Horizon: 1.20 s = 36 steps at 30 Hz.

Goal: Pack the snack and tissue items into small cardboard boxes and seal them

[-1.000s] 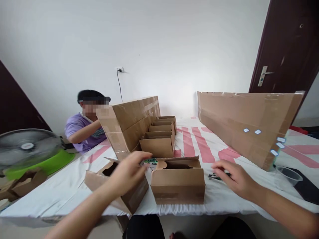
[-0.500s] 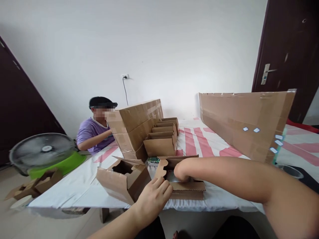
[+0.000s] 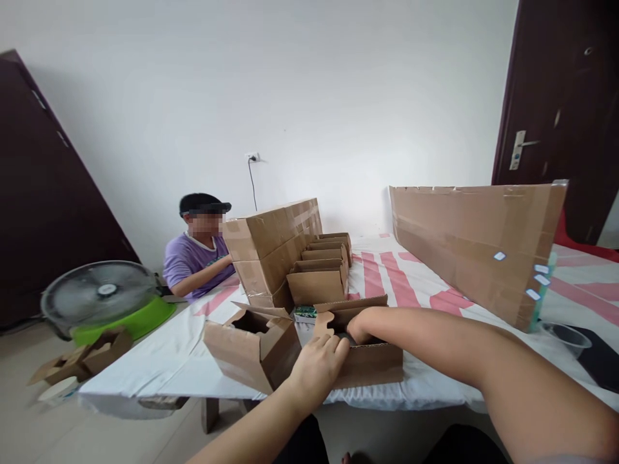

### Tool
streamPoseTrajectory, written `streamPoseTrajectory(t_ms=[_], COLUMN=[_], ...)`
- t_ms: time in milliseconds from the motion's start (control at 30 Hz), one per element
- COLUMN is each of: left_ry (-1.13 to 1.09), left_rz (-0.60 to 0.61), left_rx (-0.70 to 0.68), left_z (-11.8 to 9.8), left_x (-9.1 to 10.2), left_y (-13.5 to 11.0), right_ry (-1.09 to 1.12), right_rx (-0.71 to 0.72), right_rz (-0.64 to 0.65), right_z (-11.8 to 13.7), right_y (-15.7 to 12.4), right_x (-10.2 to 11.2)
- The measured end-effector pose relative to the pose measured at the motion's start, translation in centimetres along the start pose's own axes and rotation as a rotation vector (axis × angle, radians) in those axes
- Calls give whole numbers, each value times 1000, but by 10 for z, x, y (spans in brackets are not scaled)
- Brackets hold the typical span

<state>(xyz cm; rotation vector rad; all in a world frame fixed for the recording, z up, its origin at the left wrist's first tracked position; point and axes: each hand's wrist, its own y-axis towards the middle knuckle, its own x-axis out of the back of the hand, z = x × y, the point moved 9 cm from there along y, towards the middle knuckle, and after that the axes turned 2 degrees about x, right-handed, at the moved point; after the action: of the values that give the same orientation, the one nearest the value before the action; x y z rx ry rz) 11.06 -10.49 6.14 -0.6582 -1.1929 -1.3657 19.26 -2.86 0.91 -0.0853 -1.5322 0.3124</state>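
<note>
A small open cardboard box [image 3: 374, 364] stands at the near edge of the table [image 3: 159, 361]. My left hand [image 3: 319, 367] presses against its front left corner, fingers curled on the wall. My right hand [image 3: 358, 327] reaches down inside the box from the right; its fingers are hidden within. A second open box [image 3: 251, 351] lies tilted just to the left. Between the two boxes a small green and white item [image 3: 305, 314] rests on the cloth.
A row of open small boxes [image 3: 319, 280] runs back beside stacked sealed cartons [image 3: 268, 241]. A long cardboard sheet [image 3: 476, 241] stands at right, with a clear cup [image 3: 561, 336]. Another person in purple [image 3: 193, 264] sits at far left by a fan [image 3: 99, 299].
My right hand left the table at right and went into the open box. My left hand moved from the tilted box to the front left corner of the open box.
</note>
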Motion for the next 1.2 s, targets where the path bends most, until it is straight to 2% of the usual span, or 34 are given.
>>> streamPoseTrajectory(t_ms=[100, 167, 333, 533, 600, 733, 933, 1033, 1100, 1200], left_ry=[-31, -63, -67, -44, -39, -54, -236, -431, -617, -950], left_rz=[48, 81, 138, 159, 178, 232, 244, 187, 133, -3], left_rx=[8, 2, -19, 46, 66, 124, 238, 331, 391, 508], left_z=[0, -1, 1, 26, 36, 51, 65, 90, 118, 165], left_x=[1, -1, -9, 3, 5, -1, -18, -18, -13, 4], left_y=[3, 5, 17, 20, 16, 14, 32, 51, 65, 82], right_ry=[-95, -144, -225, -298, -233, 60, 324, 307, 247, 125], right_rx=[-42, -53, -39, -57, -85, -120, -123, -137, -150, -150], right_rz=[102, 98, -30, -181, -219, -317, -553, -696, -782, -869], right_z=[1, 2, 3, -2, -8, -24, -49, -58, -64, -69], right_y=[-5, -9, -27, -63, -75, -92, -105, -114, -119, -122], right_x=[-1, 9, 51, 94, 106, 123, 154, 178, 189, 195])
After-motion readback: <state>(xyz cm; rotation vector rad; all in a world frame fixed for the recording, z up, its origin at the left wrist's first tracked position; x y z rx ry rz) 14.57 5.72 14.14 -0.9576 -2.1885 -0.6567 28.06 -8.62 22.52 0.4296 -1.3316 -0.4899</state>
